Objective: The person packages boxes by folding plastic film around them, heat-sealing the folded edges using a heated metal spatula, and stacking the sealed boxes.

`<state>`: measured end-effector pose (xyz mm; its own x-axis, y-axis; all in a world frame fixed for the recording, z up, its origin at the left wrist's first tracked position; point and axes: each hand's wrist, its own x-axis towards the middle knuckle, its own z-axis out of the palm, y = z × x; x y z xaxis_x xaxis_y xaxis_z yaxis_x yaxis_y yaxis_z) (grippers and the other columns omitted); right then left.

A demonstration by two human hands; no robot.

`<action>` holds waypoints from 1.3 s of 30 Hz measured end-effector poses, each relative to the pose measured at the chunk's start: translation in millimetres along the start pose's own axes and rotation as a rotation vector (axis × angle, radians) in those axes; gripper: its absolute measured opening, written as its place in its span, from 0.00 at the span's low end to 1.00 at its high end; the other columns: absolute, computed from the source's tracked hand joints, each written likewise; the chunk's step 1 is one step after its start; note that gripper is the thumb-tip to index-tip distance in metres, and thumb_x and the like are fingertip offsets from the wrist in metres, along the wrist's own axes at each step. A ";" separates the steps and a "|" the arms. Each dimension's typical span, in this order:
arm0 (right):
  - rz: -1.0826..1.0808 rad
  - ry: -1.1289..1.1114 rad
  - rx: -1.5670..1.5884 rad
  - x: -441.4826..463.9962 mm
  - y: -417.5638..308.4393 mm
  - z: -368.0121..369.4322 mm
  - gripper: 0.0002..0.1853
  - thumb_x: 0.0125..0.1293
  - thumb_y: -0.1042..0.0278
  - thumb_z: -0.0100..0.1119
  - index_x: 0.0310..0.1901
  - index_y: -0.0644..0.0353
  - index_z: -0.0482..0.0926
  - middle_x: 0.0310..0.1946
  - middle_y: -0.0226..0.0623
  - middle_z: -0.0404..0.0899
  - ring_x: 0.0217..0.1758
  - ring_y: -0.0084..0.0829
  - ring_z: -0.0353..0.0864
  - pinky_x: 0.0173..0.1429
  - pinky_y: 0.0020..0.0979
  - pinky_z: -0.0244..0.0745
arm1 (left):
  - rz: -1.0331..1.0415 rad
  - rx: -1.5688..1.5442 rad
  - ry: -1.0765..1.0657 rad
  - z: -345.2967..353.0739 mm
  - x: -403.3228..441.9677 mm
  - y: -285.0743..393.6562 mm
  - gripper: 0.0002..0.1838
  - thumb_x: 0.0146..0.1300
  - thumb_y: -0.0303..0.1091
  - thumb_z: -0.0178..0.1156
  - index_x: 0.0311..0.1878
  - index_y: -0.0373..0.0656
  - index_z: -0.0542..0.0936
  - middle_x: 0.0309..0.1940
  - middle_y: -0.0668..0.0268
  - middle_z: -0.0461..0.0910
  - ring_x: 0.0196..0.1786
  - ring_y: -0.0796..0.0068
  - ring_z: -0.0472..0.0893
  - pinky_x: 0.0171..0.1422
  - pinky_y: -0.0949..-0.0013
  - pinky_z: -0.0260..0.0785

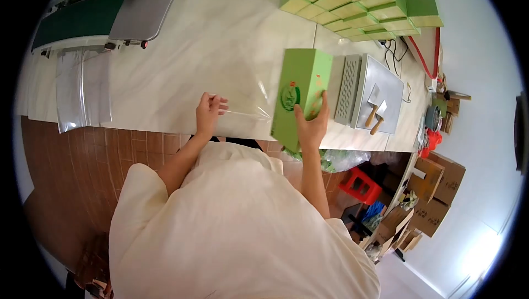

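Note:
On the pale marble-look table [220, 34], my right hand [313, 122] holds a tall green box [300, 78] with a darker printed emblem, thumb on one face and fingers on the adjoining face. To its left, my left hand [209, 111] has its fingers pinched on the edge of a clear plastic film [245, 103]. The film stretches from those fingers towards the box's left side. How far it reaches under or over the box cannot be made out.
Stacked green boxes [358, 1] stand at the back right. Right of the held box is a grey metal device [386, 87] with two wooden-handled scrapers [377, 109] on top. Clear sheets [82, 87] and a green-belted machine [82, 20] are at left. A red stool [361, 186] is below.

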<state>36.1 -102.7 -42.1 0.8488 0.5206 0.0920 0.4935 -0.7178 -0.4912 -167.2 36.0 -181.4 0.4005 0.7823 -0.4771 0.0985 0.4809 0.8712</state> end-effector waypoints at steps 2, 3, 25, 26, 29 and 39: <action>0.003 -0.042 0.248 -3.1 -9.5 4.4 0.44 0.56 0.61 0.72 0.73 0.58 0.60 0.64 0.49 0.69 0.64 0.48 0.72 0.64 0.42 0.70 | 0.105 0.029 -0.065 9.4 -11.0 41.9 0.11 0.76 0.37 0.50 0.43 0.38 0.71 0.41 0.61 0.85 0.36 0.74 0.85 0.38 0.73 0.78; 0.040 -0.040 0.307 -0.4 -13.7 -0.1 0.43 0.56 0.63 0.72 0.72 0.60 0.61 0.65 0.49 0.68 0.67 0.47 0.69 0.68 0.41 0.66 | 0.244 0.036 -0.084 14.4 -13.9 62.1 0.12 0.77 0.38 0.50 0.44 0.37 0.71 0.43 0.60 0.85 0.37 0.74 0.85 0.37 0.73 0.78; -0.695 -0.400 0.199 18.5 -98.1 32.5 0.46 0.45 0.76 0.75 0.70 0.56 0.66 0.61 0.46 0.71 0.61 0.48 0.72 0.64 0.43 0.66 | -0.820 -0.629 0.045 -65.9 -72.4 -41.6 0.12 0.76 0.36 0.48 0.52 0.38 0.73 0.55 0.57 0.80 0.54 0.66 0.82 0.61 0.66 0.77; -0.762 -0.441 0.193 21.9 -108.2 39.3 0.46 0.45 0.75 0.75 0.70 0.56 0.66 0.61 0.46 0.71 0.61 0.47 0.73 0.64 0.43 0.66 | -0.802 -0.659 0.035 -63.6 -78.2 -40.0 0.11 0.76 0.35 0.48 0.51 0.38 0.74 0.54 0.58 0.81 0.54 0.67 0.82 0.60 0.66 0.77; -0.858 -0.474 0.196 30.2 -129.0 63.4 0.47 0.46 0.75 0.75 0.71 0.52 0.65 0.61 0.44 0.71 0.60 0.46 0.72 0.62 0.44 0.64 | -0.792 -0.773 0.173 -56.3 -92.6 -40.9 0.11 0.75 0.38 0.52 0.48 0.41 0.77 0.50 0.64 0.83 0.52 0.73 0.82 0.57 0.69 0.77; -1.021 -0.539 0.027 40.4 -123.5 138.7 0.47 0.48 0.72 0.74 0.72 0.51 0.62 0.63 0.45 0.68 0.60 0.48 0.70 0.62 0.47 0.63 | -0.699 -0.849 0.470 -20.7 -108.0 -88.3 0.10 0.76 0.40 0.52 0.50 0.44 0.73 0.50 0.68 0.83 0.52 0.76 0.82 0.56 0.70 0.74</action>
<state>-16.8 71.1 -97.9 -0.1380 0.9873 0.0788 0.8938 0.1585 -0.4196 -238.0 -82.8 -209.2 0.1103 0.2300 -0.9669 -0.5416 0.8297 0.1356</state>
